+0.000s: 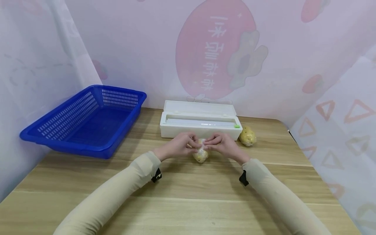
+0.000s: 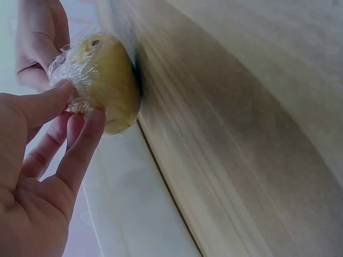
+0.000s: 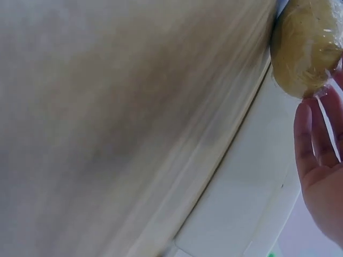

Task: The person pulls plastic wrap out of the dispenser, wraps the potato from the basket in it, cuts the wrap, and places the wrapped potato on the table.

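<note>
A yellow potato in clear plastic wrap rests on the wooden table between both hands. With thumb and fingertips, the left hand pinches the gathered wrap on the potato's upper side. Opposite it, the right hand pinches the wrap too, its fingertips close to the left ones. In the right wrist view the potato is cut off by the frame edge, and part of the right hand lies outside the picture. Crumpled film bunches under the fingers in the left wrist view.
Just behind the hands stands a white cling film dispenser, its lid raised, with a roll inside and a green slider. Another potato, shiny as if wrapped, lies at its right end. A blue plastic basket stands at left.
</note>
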### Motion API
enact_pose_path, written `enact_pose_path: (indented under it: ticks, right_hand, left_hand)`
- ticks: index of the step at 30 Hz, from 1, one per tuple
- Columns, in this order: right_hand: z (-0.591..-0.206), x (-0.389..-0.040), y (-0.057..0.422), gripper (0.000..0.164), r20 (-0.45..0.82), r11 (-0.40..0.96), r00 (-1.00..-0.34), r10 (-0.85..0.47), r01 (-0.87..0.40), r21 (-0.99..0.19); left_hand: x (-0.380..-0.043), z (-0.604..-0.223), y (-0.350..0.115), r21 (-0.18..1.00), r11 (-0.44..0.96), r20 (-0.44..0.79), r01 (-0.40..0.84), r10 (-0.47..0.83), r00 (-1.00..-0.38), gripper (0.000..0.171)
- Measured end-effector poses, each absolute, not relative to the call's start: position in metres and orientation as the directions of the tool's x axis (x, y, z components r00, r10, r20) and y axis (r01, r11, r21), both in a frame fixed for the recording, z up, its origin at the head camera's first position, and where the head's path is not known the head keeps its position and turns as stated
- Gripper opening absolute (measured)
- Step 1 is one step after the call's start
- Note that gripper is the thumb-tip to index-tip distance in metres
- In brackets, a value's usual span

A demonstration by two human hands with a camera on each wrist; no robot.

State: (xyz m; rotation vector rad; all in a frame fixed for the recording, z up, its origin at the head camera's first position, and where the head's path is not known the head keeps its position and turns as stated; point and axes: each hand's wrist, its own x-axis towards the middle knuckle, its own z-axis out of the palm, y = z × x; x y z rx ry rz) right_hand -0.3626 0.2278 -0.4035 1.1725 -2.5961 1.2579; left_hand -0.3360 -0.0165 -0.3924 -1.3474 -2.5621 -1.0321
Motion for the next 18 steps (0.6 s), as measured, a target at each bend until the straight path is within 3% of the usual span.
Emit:
enact_pose_path:
  ticks: [5,12,18]
  right_hand:
    - [-0.402,-0.357,0.228,0.016,0.274,0.438,-0.771,-0.575,-0.573,-0.693]
    - [-0.398,-0.348,0.222,0.027,0.246,0.483,-0.814,-0.526,-0.524,-0.701]
    - [-0.399,-0.347,0.217,0.018,0.247,0.521,-0.848,-0.469,-0.491,-0.699]
  left_hand:
    - [-0.334,-0.394,-0.015,0.549,0.400,0.352,0.734,0.686,-0.637,0.025]
    - [-0.333,-0.395,-0.014,0.547,0.425,0.366,0.721,0.653,-0.662,0.025]
    - [-0.332,-0.393,-0.016,0.598,0.416,0.319,0.685,0.660,-0.680,0.027]
